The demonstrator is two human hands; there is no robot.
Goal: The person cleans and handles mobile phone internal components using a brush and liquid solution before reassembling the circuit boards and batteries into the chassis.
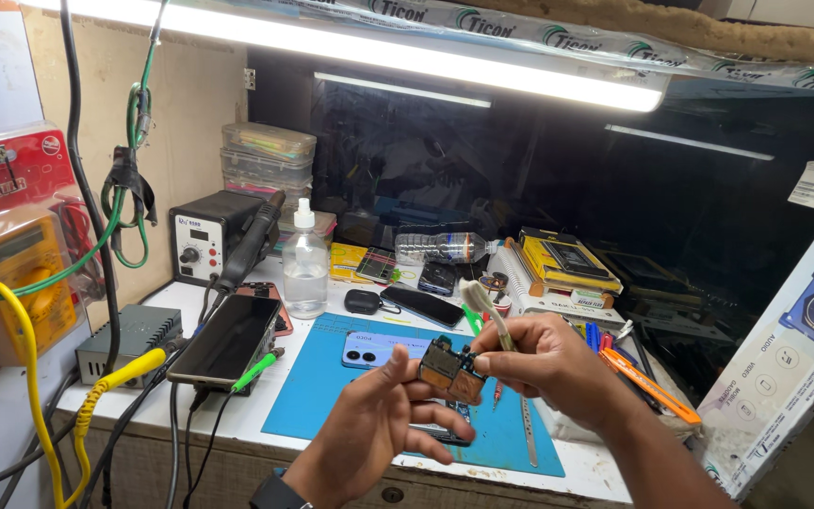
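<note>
You hold a small circuit board [452,369] up in the air, above the blue mat [332,377]. Your left hand [374,429] pinches the board from below and from the left, with the thumb pointing up beside it. Your right hand [544,363] comes in from the right, just next to the board. That hand is closed around a little brush [484,306]. The brush sticks up and leans left, so its bristles sit above the board, not on it. The board's long side runs left to right, tipped down a bit on the right. Both hands are close together, and both touch the board. A light blue phone [379,347] lies flat on the mat, behind the board.
</note>
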